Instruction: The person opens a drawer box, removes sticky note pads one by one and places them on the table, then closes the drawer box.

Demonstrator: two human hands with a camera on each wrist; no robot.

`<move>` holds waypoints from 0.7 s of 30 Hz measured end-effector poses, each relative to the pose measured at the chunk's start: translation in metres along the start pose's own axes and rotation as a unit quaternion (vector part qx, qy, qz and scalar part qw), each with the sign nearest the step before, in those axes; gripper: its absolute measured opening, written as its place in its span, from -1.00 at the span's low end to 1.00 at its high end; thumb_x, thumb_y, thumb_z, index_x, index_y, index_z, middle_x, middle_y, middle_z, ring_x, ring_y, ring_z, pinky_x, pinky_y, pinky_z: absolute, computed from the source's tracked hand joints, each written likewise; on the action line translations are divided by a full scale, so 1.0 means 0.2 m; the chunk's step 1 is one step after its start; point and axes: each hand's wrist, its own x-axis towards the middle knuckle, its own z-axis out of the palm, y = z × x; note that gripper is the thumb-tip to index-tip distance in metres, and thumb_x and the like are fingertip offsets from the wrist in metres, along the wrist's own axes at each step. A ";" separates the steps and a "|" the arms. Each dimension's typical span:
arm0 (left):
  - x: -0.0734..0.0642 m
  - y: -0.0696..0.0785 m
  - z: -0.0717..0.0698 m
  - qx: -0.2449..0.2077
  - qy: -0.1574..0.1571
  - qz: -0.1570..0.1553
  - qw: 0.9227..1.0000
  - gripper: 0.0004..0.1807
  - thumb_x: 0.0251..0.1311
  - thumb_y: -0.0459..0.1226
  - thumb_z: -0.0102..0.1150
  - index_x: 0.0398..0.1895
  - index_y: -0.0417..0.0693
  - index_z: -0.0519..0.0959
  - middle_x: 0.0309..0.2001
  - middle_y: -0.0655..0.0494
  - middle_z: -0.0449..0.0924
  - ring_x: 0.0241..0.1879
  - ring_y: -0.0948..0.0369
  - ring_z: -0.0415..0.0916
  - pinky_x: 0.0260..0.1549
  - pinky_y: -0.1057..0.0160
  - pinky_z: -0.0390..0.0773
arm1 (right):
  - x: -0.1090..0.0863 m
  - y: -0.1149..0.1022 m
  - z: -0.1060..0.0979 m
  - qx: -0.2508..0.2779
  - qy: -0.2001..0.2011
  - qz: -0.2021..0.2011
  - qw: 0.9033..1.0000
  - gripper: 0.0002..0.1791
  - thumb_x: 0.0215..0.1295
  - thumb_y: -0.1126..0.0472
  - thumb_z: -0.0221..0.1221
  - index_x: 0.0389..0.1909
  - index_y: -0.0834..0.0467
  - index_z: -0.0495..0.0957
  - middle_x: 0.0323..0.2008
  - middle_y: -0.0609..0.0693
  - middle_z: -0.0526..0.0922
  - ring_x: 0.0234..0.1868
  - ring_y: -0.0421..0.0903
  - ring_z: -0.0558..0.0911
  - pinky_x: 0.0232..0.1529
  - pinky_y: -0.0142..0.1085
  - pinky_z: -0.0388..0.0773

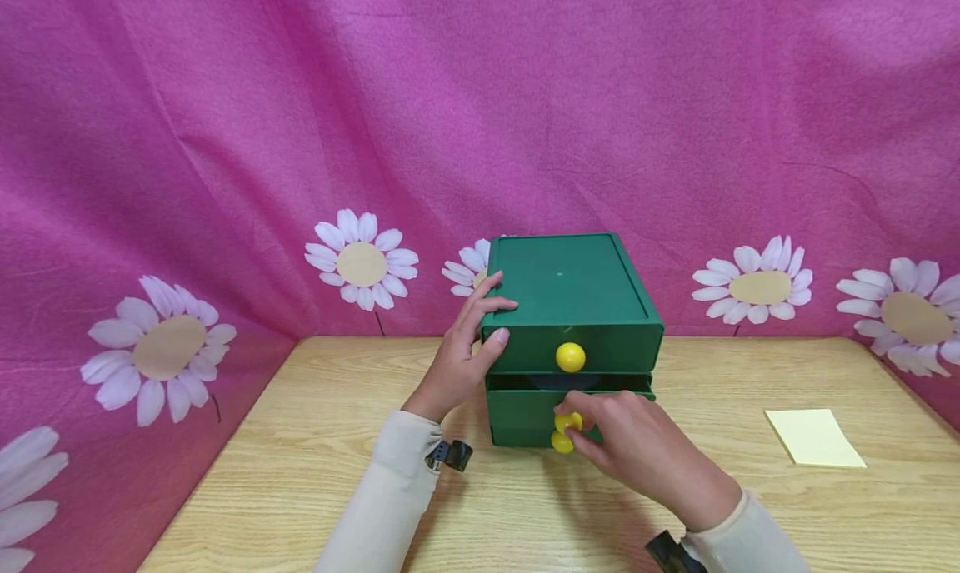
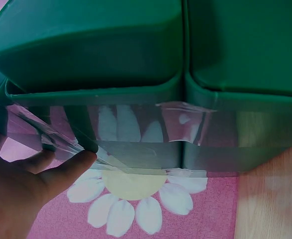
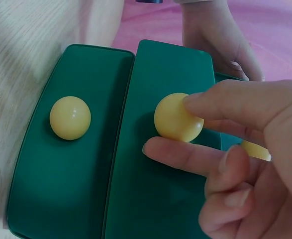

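A green cabinet of drawers [image 1: 558,286] with round yellow knobs stands on the table. Its middle drawer [image 1: 521,415] is partly pulled out, leaving a dark gap above its front. In the right wrist view, my right hand [image 1: 641,444] pinches that drawer's knob [image 3: 173,118] between thumb and finger. The top knob [image 1: 571,357] and the bottom knob [image 3: 70,118] are untouched. My left hand [image 1: 461,361] rests against the cabinet's left side, fingers spread over the upper edge and thumb near the front corner. What lies inside the drawer is hidden.
A pale yellow pad of sticky notes [image 1: 816,437] lies on the wooden table [image 1: 322,465], right of the cabinet. Behind and along the sides hangs a pink cloth [image 1: 570,107] printed with white daisies.
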 end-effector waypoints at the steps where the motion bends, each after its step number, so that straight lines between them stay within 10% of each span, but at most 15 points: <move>1: 0.00 0.00 0.00 0.000 0.000 0.000 1.000 -0.63 0.39 -0.34 -0.11 0.23 -0.14 0.35 0.52 0.02 -0.07 0.49 0.11 -0.14 0.29 -0.22 0.12 | 0.00 0.00 0.00 0.000 0.000 0.000 1.000 -0.80 0.05 0.23 0.41 -0.33 -0.04 0.61 -0.48 -0.32 0.62 -0.44 -0.31 0.60 -0.45 -0.39 0.55; 21: 0.00 0.00 0.00 -0.005 0.001 -0.001 1.000 -0.63 0.38 -0.35 -0.10 0.23 -0.14 0.35 0.52 0.02 -0.07 0.49 0.12 -0.14 0.29 -0.18 0.15 | 0.00 -0.01 0.00 -0.005 0.000 0.001 1.000 -0.80 0.05 0.21 0.41 -0.35 -0.06 0.60 -0.50 -0.32 0.60 -0.47 -0.35 0.56 -0.49 -0.41 0.52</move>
